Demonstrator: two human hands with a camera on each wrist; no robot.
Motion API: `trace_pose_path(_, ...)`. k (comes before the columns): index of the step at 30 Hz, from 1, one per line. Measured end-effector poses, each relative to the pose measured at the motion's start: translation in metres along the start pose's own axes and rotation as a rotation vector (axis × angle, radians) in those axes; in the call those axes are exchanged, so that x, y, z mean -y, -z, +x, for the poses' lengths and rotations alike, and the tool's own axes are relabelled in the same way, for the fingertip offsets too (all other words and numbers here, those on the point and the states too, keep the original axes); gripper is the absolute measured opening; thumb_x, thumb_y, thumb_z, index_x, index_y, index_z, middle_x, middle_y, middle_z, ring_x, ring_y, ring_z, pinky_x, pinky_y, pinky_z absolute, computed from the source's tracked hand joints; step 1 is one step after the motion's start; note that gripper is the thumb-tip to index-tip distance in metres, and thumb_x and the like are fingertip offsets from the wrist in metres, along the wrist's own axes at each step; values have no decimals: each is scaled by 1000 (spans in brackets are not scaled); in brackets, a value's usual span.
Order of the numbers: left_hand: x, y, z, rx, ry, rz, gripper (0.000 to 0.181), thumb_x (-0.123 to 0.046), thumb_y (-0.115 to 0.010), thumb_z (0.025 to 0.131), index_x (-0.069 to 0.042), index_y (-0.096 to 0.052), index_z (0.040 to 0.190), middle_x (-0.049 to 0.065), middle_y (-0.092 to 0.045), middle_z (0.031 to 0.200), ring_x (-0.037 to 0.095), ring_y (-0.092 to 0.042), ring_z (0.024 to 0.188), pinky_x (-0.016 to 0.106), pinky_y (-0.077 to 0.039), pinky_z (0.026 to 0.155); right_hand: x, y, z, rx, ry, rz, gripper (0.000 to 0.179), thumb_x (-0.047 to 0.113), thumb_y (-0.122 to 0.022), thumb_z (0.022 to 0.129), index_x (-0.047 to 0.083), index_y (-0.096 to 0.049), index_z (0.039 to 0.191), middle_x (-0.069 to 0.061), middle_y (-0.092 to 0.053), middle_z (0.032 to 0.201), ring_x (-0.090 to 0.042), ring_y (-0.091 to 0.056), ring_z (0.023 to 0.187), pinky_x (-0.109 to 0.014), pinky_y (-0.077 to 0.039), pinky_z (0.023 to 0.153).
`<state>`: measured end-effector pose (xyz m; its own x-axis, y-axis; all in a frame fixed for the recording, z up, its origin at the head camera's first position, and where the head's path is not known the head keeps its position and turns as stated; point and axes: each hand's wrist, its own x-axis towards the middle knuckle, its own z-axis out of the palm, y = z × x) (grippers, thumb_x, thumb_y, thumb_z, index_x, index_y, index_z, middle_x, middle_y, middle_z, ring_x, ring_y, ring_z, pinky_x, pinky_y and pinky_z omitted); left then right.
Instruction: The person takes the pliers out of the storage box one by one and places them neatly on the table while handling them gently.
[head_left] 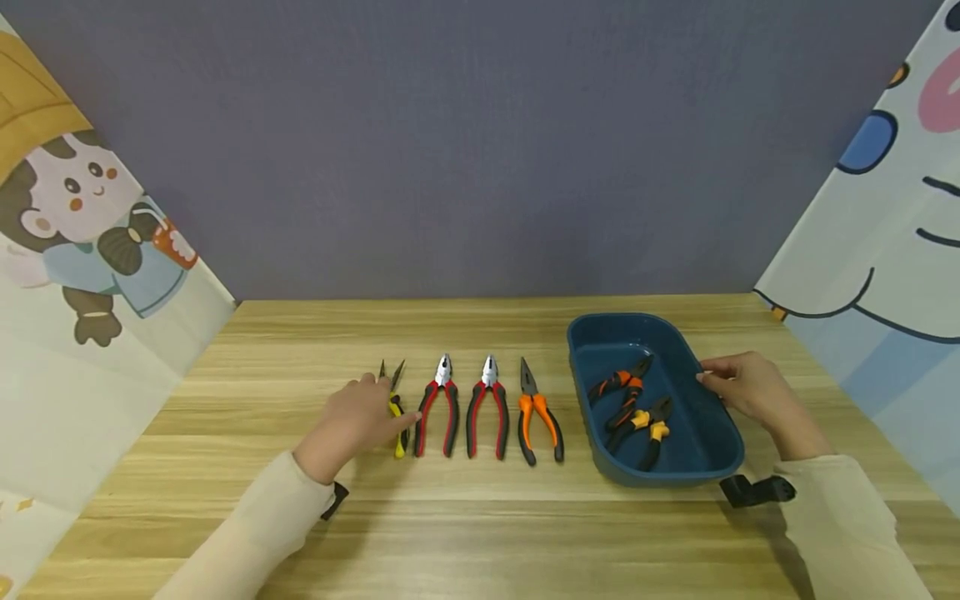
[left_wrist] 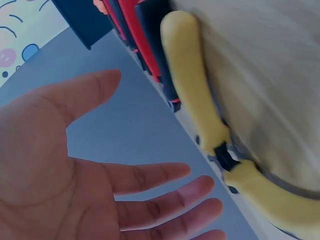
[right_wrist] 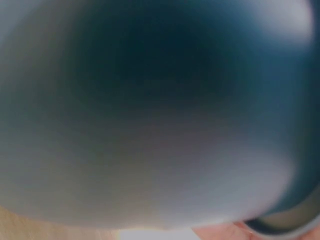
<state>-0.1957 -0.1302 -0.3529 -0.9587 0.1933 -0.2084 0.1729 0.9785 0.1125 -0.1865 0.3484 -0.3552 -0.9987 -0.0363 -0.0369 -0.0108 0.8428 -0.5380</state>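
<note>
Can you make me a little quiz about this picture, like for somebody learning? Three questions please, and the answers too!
1. Count: how many pliers lie on the table, outside the blue tub?
2. True or false: the left hand is at the blue tub's rim.
3. Fill in: on the table, the pliers nearest the blue tub have ____ and black handles.

Key:
1. Four.
2. False; the right hand is.
3. Orange: the orange-and-black pliers.
</note>
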Motion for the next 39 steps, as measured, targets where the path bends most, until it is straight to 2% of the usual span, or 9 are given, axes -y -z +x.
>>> trace_pose_path(6, -14, 4, 4, -2, -41, 2, 74, -52, -55, 89, 6, -47, 134, 27, -51, 130, 43, -52, 114, 53, -47, 83, 0, 0, 0, 3, 3, -10, 39, 14, -54, 95, -17, -53, 121, -36, -59, 107, -28, -67, 73, -37, -55, 60)
trace_pose_path(9, -23, 6, 7, -48, -82, -7, 69, -50, -56, 89, 5, -50, 131, 25, -55, 127, 41, -55, 112, 51, -49, 81, 1, 0, 0, 2, 9, -6, 39, 13, -54, 95, -16, -53, 121, -36, -59, 108, -27, -67, 72, -37, -55, 60)
trace_pose_path(12, -33, 7, 9, -104, -125, -19, 65, -48, -57, 89, 3, -54, 128, 24, -59, 121, 37, -61, 100, 46, -52, 74, 1, 1, 0, 1, 15, -2, 39, 14, -54, 96, -16, -53, 121, -36, -58, 109, -26, -67, 72, -37, -55, 60)
trace_pose_path(14, -39, 7, 10, -118, -137, -28, 63, -48, -59, 88, 1, -55, 128, 22, -60, 118, 35, -63, 92, 45, -52, 68, 1, 1, 0, -2, 19, -1, 39, 14, -54, 95, -16, -53, 121, -37, -58, 110, -27, -67, 73, -36, -55, 60)
trace_pose_path(22, -64, 9, 15, -91, -161, -18, 66, -51, -57, 88, -1, -53, 131, 18, -58, 126, 32, -63, 95, 43, -52, 72, 0, 1, 0, 11, 13, 0, 41, 14, -54, 95, -17, -52, 122, -38, -57, 110, -30, -67, 76, -37, -55, 61)
trace_pose_path(29, -83, 8, 21, -89, -212, -37, 64, -52, -55, 90, -4, -54, 131, 16, -58, 127, 32, -57, 113, 42, -52, 80, -3, 0, 0, 7, 18, 1, 41, 15, -54, 95, -16, -52, 121, -38, -56, 111, -28, -67, 74, -37, -55, 61)
trace_pose_path(36, -102, 10, 24, -70, -264, -48, 65, -50, -57, 90, -3, -50, 134, 15, -59, 126, 29, -59, 108, 41, -52, 79, -3, -1, 0, 1, 18, -2, 40, 15, -54, 95, -16, -53, 121, -38, -57, 110, -25, -67, 72, -36, -54, 60)
trace_pose_path(39, -111, 11, 26, -55, -292, -77, 64, -49, -58, 89, -3, -51, 133, 14, -61, 122, 25, -63, 96, 38, -52, 73, -3, -1, -1, -5, 20, -4, 40, 14, -54, 95, -17, -53, 120, -37, -58, 108, -25, -67, 71, -34, -54, 59)
